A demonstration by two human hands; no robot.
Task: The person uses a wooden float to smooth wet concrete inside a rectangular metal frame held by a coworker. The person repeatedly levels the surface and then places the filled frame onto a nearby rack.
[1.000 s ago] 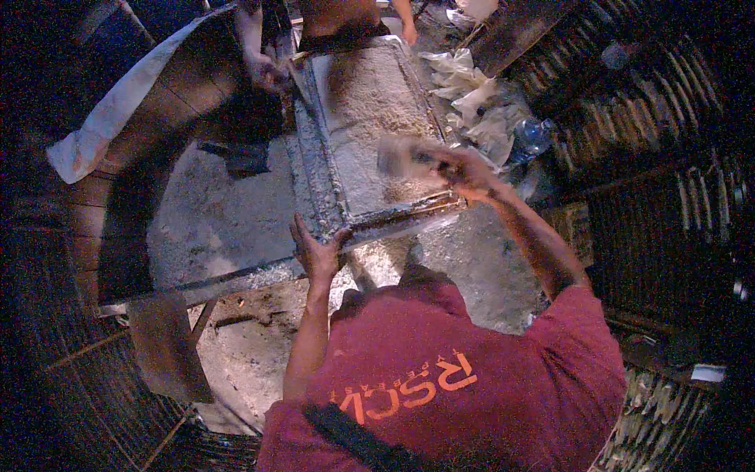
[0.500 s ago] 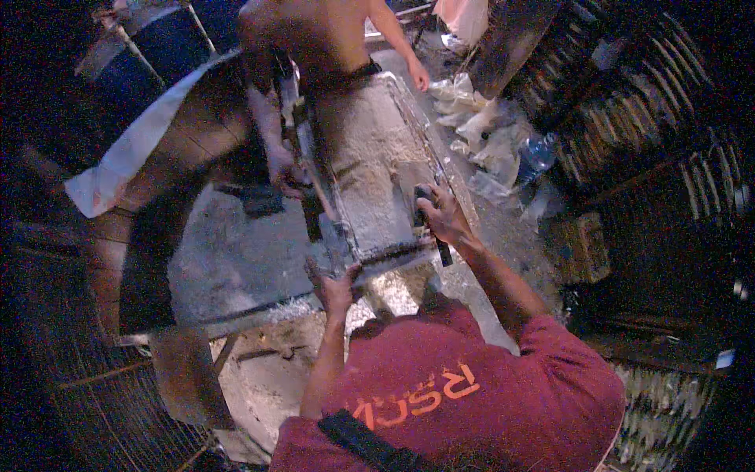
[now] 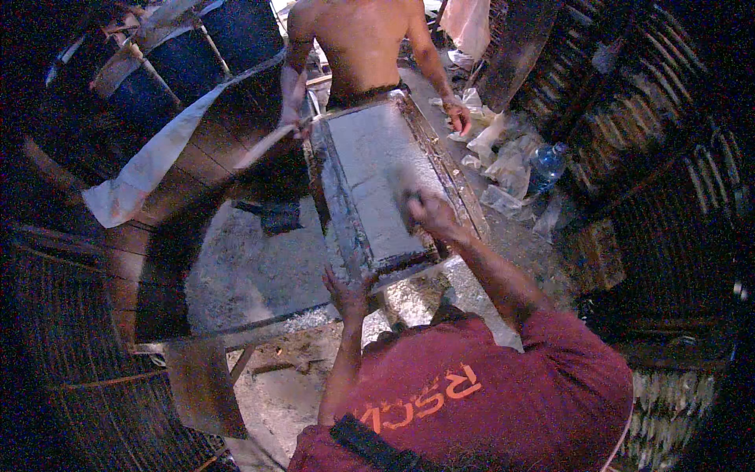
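Note:
A long wooden frame (image 3: 456,182) filled with a smooth whitish layer (image 3: 376,169) lies before me, tilted a little to the left. My right hand (image 3: 431,214) is closed on a trowel (image 3: 409,193) over the right side of the layer; motion blurs the tool's blade. At the near left corner of the frame, my left hand (image 3: 346,293) rests with its fingers apart, touching the edge. Across from me a shirtless person (image 3: 358,47) stands at the far end. That person's hand on the left side holds a pale stick (image 3: 267,147); the other hand hangs beside the frame.
To the left is a large vat (image 3: 236,267) with a greyish floor and a dark block (image 3: 279,216) in it. Crumpled plastic sheets (image 3: 503,161) and a clear blue bottle (image 3: 549,160) lie at right. A white cloth (image 3: 157,145) hangs over the vat's wall.
The layer has turned from rough to smooth and paler. The other person's stick has swung off the frame's left side, out to the left. My right hand has shifted slightly left over the layer.

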